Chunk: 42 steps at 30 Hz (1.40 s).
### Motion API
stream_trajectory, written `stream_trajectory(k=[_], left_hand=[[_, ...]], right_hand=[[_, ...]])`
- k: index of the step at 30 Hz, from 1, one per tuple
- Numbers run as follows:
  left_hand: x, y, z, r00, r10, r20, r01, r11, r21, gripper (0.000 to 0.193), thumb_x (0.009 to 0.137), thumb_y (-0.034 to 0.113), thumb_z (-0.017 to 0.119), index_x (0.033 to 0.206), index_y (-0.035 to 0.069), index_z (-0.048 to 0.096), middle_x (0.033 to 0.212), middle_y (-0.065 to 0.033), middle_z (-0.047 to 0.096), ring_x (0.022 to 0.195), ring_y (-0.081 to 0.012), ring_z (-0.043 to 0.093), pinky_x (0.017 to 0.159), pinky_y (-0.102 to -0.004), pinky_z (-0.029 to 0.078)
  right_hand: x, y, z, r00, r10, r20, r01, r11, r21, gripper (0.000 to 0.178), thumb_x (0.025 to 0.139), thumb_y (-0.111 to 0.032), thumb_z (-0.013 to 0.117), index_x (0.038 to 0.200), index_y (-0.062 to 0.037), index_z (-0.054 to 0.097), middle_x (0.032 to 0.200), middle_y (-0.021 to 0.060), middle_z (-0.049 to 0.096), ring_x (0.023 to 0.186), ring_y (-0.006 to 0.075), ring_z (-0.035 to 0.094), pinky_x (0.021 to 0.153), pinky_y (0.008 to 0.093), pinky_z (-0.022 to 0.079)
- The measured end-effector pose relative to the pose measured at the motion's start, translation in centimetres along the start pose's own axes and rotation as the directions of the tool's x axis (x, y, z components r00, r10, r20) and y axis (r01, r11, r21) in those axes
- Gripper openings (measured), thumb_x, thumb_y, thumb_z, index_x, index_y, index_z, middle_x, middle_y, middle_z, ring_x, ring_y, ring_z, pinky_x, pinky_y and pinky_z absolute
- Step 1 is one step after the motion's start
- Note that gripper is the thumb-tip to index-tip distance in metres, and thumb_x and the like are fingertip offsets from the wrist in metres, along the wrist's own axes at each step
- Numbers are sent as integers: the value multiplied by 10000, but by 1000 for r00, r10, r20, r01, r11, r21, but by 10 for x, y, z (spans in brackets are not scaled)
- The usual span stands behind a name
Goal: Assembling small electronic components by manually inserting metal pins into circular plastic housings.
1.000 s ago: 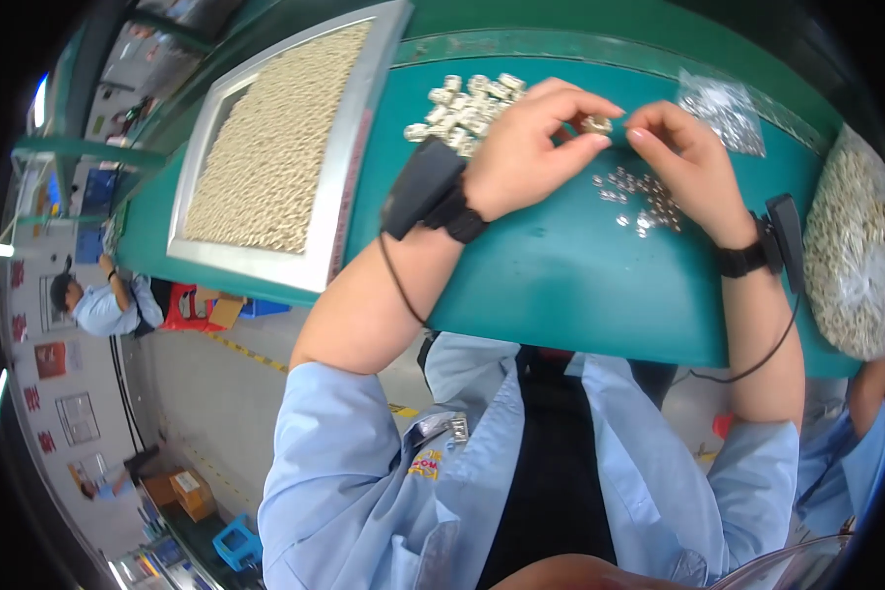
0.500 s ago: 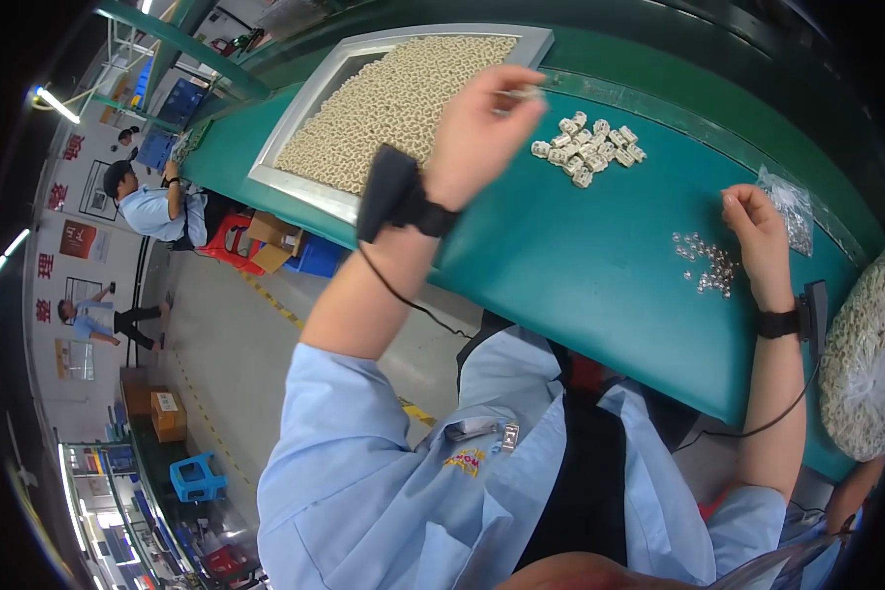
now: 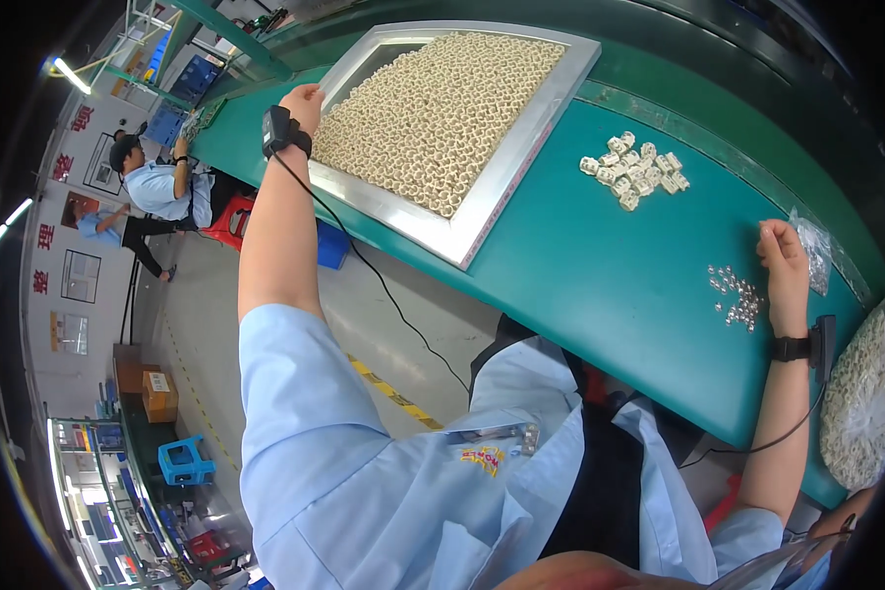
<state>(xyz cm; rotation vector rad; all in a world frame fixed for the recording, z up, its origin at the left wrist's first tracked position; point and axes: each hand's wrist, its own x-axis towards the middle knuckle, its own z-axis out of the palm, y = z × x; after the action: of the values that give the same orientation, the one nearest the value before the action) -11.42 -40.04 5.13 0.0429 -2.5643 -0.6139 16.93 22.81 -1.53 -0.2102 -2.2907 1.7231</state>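
My left hand (image 3: pixel 305 106) is at the left rim of a silver-framed tray (image 3: pixel 459 236). Its fingers are curled closed, and whatever they may hold is hidden. Rows of small cream-coloured plastic parts (image 3: pixel 433 118) fill most of that tray, with a bare strip at its far left. On the right, my right hand (image 3: pixel 785 270) is above the green mat with thumb and fingers pinched together; I cannot make out anything in them. Small shiny metal pieces (image 3: pixel 737 298) lie scattered just left of it. Further left and beyond sits a loose pile of white plastic parts (image 3: pixel 634 171).
A clear bag of small metal pieces (image 3: pixel 811 254) lies behind my right hand. A large bag of pale parts (image 3: pixel 858 403) stands at the right edge. Cables run from both wristbands. At the left, a co-worker (image 3: pixel 162 182) sits by the bench (image 3: pixel 551 285); another person stands beyond.
My left hand has swung left from above the tray's right side to its left rim. My right hand stays by the metal pieces, still pinched. The whole view has shifted slightly.
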Motion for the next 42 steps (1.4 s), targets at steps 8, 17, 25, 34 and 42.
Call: stream_trajectory(k=[8,17,25,34,42], left_hand=[[23,-42,12,991,-131,41,116,960,255,326,800,285,601,1067,103,640,974,-100,661,914,-257,621,809,-359,477],[28,-50,32,975,-167,143,117,944,308,304,792,257,634,1041,83,644,948,-85,660,864,-213,621,785,-327,473],[27,-64,35,962,-242,126,205,947,248,263,824,288,578,996,111,670,930,-111,670,855,-253,631,770,-372,477],[-8,28,30,997,-6,-76,-5,991,-136,241,827,247,600,966,60,659,879,-105,672,799,-215,634,716,-321,484],[-148,237,18,796,525,301,-288,766,-574,194,828,192,587,946,46,636,912,-114,630,873,-239,599,767,-326,473]], right_hand=[[-1,3,1,1000,-7,-21,6,998,-55,129,910,-211,536,922,-85,562,751,-79,462,679,11,393,589,155,286],[-1,5,1,999,-14,-43,12,999,-53,123,911,-177,536,922,-58,560,763,-65,469,687,20,401,600,157,307],[2,10,2,998,-36,-45,34,998,-56,125,912,-178,533,924,-56,558,763,-68,460,687,18,389,599,153,295],[1,12,-2,997,-50,-51,48,998,-48,124,910,-177,535,915,-56,558,761,-62,466,685,24,400,607,156,310],[2,10,2,998,-63,0,63,998,-30,116,905,-177,541,898,-62,557,744,-66,463,671,17,399,598,154,306]])
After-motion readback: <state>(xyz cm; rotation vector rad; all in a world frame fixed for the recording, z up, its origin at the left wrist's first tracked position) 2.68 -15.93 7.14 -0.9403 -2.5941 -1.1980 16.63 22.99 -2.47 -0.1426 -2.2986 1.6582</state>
